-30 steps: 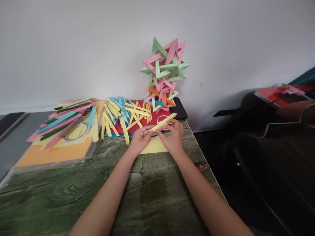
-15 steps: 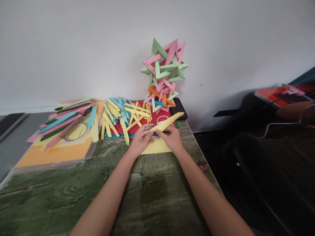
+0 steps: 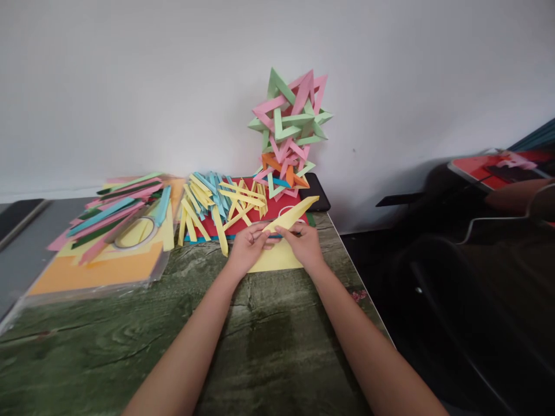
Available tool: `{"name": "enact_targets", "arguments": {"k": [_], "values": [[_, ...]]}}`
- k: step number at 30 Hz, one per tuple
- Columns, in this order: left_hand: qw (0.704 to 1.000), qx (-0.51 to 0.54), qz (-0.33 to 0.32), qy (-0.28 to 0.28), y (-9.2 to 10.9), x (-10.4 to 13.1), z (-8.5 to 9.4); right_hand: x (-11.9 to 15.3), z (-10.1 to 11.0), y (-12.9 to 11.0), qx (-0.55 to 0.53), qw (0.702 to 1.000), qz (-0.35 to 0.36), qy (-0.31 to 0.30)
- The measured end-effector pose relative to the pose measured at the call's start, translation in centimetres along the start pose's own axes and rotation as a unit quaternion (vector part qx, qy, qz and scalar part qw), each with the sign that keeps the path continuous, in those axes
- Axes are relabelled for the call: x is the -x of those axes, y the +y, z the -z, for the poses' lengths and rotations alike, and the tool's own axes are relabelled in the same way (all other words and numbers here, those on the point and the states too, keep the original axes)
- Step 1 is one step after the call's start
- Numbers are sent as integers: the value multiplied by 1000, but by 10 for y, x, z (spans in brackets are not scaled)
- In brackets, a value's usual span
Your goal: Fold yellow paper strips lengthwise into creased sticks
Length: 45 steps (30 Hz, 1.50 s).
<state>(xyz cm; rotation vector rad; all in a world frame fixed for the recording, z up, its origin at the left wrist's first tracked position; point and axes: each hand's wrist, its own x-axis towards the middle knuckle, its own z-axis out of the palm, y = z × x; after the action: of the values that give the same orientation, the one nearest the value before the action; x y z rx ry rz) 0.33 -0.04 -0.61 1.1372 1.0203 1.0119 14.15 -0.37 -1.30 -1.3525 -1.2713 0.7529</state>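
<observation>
Between both hands I hold a folded yellow paper strip point(image 3: 293, 216), tilted up toward the right. My left hand point(image 3: 248, 248) pinches its lower left end, and my right hand point(image 3: 304, 242) grips it near the middle with thumb and fingers. Below the hands a flat yellow paper sheet point(image 3: 277, 257) lies on the table. White-handled scissors point(image 3: 291, 211) seem to lie just behind the strip, partly covered by it and by my fingers. Folded yellow strips point(image 3: 243, 199) and blue strips point(image 3: 220, 193) are heaped on a red sheet point(image 3: 207, 230) beyond my left hand.
A pink and green folded-paper star ball point(image 3: 299, 115) stands on a smaller one point(image 3: 284, 173) against the wall. Left are coloured strips point(image 3: 115, 216), a tape roll point(image 3: 136, 233) and orange paper point(image 3: 99, 268). A black phone-like object point(image 3: 318, 193) lies behind. The table edge point(image 3: 359, 277) runs along the right.
The yellow strip has shifted slightly left and turned a little, with its broad face more toward me. Both hands keep hold of it, nearly in place.
</observation>
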Motion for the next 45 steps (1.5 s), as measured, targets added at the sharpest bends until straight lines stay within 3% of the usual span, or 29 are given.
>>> {"name": "enact_targets", "arguments": {"k": [8, 14, 21, 31, 34, 40, 45], "values": [[999, 36, 16, 26, 6, 2, -1, 2, 6, -12, 46, 990, 68, 116], [998, 50, 9, 35, 5, 1, -2, 5, 1, -12, 115, 987, 113, 12], [997, 56, 3, 51, 4, 2, -3, 6, -4, -5, 10, 994, 80, -76], [997, 42, 12, 62, 11, 4, -3, 7, 2, -11, 131, 976, 154, -75], [997, 44, 14, 57, 10, 4, -2, 8, 1, -13, 86, 982, 153, -64], [998, 61, 7, 20, 8, 4, 1, 4, 0, -10, -46, 996, 66, 29], [997, 68, 14, 17, 9, 4, 2, 0, 1, -5, -10, 994, 92, -59]]}}
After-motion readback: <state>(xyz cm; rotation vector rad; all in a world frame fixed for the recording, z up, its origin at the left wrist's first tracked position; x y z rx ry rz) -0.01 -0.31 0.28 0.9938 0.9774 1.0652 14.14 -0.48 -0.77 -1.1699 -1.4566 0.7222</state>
